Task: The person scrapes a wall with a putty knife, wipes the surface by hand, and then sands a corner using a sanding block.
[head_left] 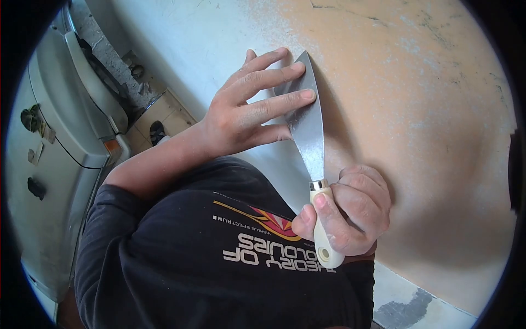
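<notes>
A putty knife with a cream handle and a wide metal blade points up and away from my body. My right hand is closed round its handle, the thumb and index finger near the metal collar. Flat against the blade lie fingertips of my left hand, whose fingers are spread apart. Pale dust covers both hands. Beyond the blade is a large tan and whitish surface with patchy marks, and the blade's tip is close to it; contact cannot be made out.
At the left stands a silver-green vehicle with an orange lamp and dark scraps on it. A foot in a dark sandal shows on the tiled floor. A grey patch marks a pale surface at the lower right.
</notes>
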Tool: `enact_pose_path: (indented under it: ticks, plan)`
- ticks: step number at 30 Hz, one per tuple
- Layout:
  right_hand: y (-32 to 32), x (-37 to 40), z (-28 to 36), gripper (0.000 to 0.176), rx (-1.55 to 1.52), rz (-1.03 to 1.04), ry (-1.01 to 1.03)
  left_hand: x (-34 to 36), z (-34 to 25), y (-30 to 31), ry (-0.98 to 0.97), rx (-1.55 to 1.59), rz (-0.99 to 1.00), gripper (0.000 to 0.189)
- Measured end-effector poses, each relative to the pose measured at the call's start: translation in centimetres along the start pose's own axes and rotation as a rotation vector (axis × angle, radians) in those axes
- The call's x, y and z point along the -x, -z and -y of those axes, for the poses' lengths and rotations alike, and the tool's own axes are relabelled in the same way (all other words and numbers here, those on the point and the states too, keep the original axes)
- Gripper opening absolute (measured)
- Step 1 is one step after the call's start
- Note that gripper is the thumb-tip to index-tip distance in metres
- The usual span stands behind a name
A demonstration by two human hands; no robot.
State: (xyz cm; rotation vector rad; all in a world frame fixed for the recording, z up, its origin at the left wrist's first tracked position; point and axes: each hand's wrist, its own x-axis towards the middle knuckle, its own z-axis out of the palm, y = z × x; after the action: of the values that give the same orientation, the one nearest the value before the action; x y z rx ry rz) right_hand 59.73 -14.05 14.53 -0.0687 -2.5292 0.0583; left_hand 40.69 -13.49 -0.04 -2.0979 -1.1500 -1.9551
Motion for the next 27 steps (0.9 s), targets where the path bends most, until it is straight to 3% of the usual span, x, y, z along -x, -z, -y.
enact_pose_path:
  ticks: [14, 17, 27]
  plan:
    - [-0.29, -0.02, -0.29, 0.014, 0.033, -0.016, -0.013, 0.21, 0.52, -0.45, -0.001, 0.009, -0.076, 0.066]
    - [0.00, 0.14, -0.07, 0.014, 0.042, 0.012, 0.033, 0.07, -0.06, 0.03, -0.005, -0.006, 0.004, 0.068]
    - [-0.14, 0.54, -0.34, 0.015, 0.003, -0.046, 0.031, 0.05, 0.21, -0.13, -0.008, 0.031, -0.021, 0.069]
